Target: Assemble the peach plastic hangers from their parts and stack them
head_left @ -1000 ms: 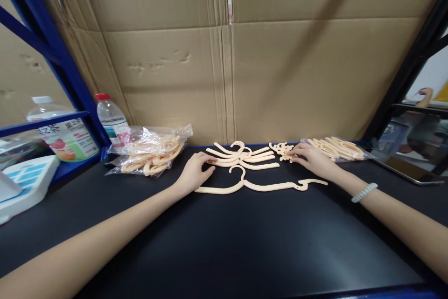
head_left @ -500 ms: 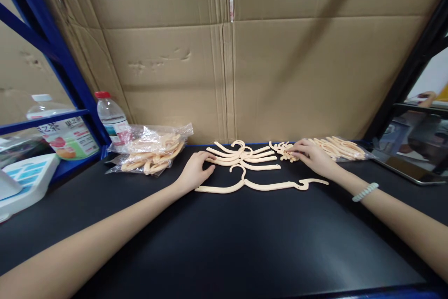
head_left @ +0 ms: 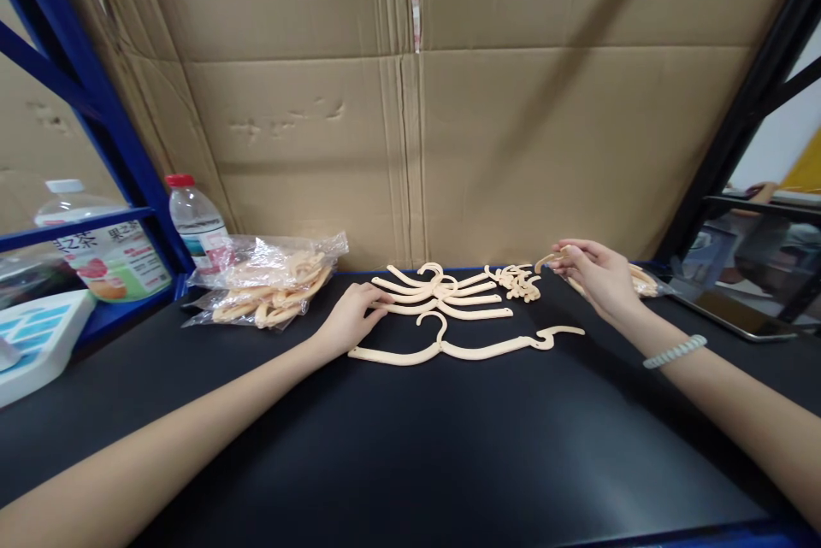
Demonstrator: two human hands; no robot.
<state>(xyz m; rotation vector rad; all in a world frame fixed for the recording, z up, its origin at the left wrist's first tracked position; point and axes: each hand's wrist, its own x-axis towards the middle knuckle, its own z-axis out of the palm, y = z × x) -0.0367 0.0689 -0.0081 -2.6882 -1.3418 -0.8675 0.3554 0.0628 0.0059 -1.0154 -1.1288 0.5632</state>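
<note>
1. Head view: a person's two bare hands work toward the back edge of a black worktop (head_left: 410, 445), a pale coiled band (head_left: 673, 351) around the right wrist.

2. The right hand (head_left: 598, 276), its thumb and fingers pinched together, holds a small curved cream piece (head_left: 545, 261) that juts out left of the fingertips, near the worktop's back edge.

3. The left hand (head_left: 350, 317), partly open with fingers bent and thumb apart, has its fingertips at the left ends of the stacked cream hangers (head_left: 473, 301); whether it grips one, the view cannot tell.

4. Nearer the front edge than that stack lies a single hanger (head_left: 487, 351), hook toward the back edge, its left end just beside the left hand; a small hook piece (head_left: 547, 339) sits at its right end, pointing toward the worktop's right edge.

5. Between the stack and the right hand, close to the back edge, rests a heap of small cream pieces (head_left: 513, 281).

6. Bagged cream parts (head_left: 645, 281) lie partly hidden behind the right hand; toward the back left corner, another clear bag (head_left: 275, 291) of cream parts lies near a red-capped bottle (head_left: 197, 223).
</note>
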